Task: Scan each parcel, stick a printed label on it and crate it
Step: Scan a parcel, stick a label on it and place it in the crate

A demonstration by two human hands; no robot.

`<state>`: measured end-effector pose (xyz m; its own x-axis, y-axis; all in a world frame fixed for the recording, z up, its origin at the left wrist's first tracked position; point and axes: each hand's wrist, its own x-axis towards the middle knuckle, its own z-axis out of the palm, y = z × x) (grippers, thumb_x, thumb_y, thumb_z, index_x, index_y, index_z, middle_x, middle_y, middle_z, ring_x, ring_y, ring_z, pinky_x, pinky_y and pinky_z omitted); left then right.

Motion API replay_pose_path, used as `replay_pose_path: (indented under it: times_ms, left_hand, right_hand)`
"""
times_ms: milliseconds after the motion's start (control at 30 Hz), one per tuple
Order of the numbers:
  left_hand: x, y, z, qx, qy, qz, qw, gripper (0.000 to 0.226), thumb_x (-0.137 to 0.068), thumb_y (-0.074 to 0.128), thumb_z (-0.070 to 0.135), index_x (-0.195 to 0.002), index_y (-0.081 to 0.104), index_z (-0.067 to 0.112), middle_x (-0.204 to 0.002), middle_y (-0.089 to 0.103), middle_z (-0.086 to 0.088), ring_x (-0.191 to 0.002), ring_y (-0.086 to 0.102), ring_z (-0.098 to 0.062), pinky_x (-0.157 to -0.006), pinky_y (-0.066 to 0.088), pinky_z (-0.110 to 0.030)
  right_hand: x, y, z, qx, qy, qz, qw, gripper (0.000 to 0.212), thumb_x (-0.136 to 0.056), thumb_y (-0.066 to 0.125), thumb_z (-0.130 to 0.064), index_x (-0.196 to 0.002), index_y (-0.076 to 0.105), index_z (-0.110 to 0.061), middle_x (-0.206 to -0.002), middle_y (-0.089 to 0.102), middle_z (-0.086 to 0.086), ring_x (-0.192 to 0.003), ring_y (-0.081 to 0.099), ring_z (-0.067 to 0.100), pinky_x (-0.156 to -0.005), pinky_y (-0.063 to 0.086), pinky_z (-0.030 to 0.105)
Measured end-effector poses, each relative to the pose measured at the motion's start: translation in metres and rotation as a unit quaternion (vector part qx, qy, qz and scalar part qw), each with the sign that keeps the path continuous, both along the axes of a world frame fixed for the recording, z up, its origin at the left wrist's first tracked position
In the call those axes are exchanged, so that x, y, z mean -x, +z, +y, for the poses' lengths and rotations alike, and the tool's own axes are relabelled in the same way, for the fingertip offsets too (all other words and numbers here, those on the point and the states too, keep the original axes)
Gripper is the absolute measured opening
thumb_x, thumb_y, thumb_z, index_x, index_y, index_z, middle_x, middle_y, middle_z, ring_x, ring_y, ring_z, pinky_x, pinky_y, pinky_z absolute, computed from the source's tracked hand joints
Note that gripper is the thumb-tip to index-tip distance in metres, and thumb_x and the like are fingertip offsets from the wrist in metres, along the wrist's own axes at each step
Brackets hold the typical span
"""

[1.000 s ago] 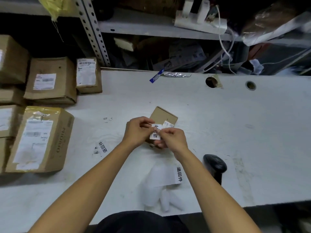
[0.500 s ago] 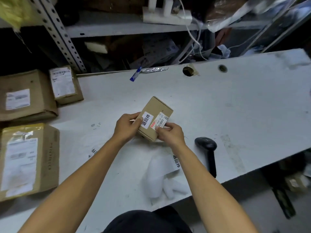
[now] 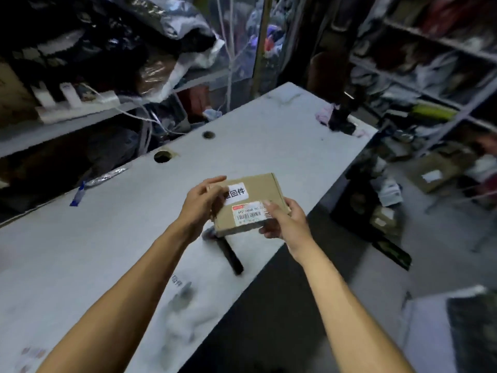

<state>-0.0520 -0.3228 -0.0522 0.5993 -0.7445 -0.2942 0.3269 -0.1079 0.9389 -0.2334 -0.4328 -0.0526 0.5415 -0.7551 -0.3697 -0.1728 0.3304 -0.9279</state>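
The labelling step looks done and the crating step is in hand; the parcel (image 3: pixel 248 203) sits mid-frame, lifted clear of the white table (image 3: pixel 269 141) and carrying a printed label (image 3: pixel 236 193) on its upper face, with a barcode sticker (image 3: pixel 248 213) just below it. The left hand (image 3: pixel 200 204) grips the parcel's left end, fingers curled over the top edge; the right hand (image 3: pixel 286 220) holds the lower right corner, thumb on top and fingers beneath. No crate is plainly in view — the right side of the frame is blurred — so the next move calls for finding one and carrying the box across level. The parcel is a flat, matte brown cardboard box with crisp edges; the label is smooth white paper; a black handheld scanner (image 3: pixel 230 253) lies on the table below the parcel.
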Motion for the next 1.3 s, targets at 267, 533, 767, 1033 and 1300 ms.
replay_pose_path:
  times_ms: [267,533,767,1033,1300]
  left_hand:
    - [0.23,-0.025,-0.15,0.012,-0.178,0.004,0.984,0.023,-0.09,0.074,0.021,-0.107,0.067,0.007,-0.11,0.073,-0.015,-0.105,0.07,-0.034,-0.095,0.055,-0.054]
    - [0.469,-0.036,-0.219,-0.025,-0.42,0.01,0.907,0.018,-0.094,0.068,0.011,-0.11,0.063,0.004,-0.099,0.071,-0.014,-0.074,0.069,-0.016,-0.055,0.054,-0.023]
    - [0.605,-0.056,-0.241,-0.07,-0.538,0.041,0.839,0.026,-0.093,0.07,0.015,-0.115,0.065,0.002,-0.106,0.076,-0.013,-0.093,0.075,-0.028,-0.067,0.059,-0.031]
    - [0.721,-0.086,-0.307,-0.121,-0.617,0.022,0.778,0.024,-0.087,0.076,0.009,-0.108,0.064,0.005,-0.111,0.07,-0.024,-0.089,0.07,-0.031,-0.064,0.061,-0.034]
    - [0.805,-0.115,-0.401,-0.185,-0.637,0.008,0.749,0.023,-0.086,0.077,0.008,-0.106,0.066,0.011,-0.1,0.071,-0.018,-0.082,0.069,-0.027,-0.062,0.061,-0.03]
  right_hand:
    - [0.258,-0.023,-0.059,-0.082,-0.259,-0.069,0.96,0.044,-0.101,0.06,-0.021,-0.131,0.034,-0.003,-0.097,0.073,0.02,-0.072,0.072,0.031,-0.054,0.059,0.031]
    - [0.484,-0.034,-0.039,-0.06,-0.485,-0.052,0.871,0.034,-0.102,0.057,-0.021,-0.131,0.042,-0.008,-0.094,0.074,0.012,-0.072,0.069,0.025,-0.059,0.062,0.033]
    - [0.594,-0.048,-0.009,-0.072,-0.608,-0.026,0.79,0.043,-0.1,0.061,-0.023,-0.137,0.044,-0.008,-0.093,0.076,0.01,-0.074,0.074,0.026,-0.069,0.064,0.036]
    - [0.69,-0.083,-0.052,-0.098,-0.706,0.012,0.702,0.032,-0.101,0.061,-0.024,-0.13,0.056,-0.012,-0.116,0.069,0.019,-0.086,0.071,0.027,-0.053,0.057,0.026]
    - [0.77,-0.112,-0.132,-0.12,-0.689,0.11,0.706,0.023,-0.1,0.062,-0.031,-0.12,0.059,-0.02,-0.109,0.069,0.013,-0.093,0.072,0.031,-0.076,0.063,0.041]
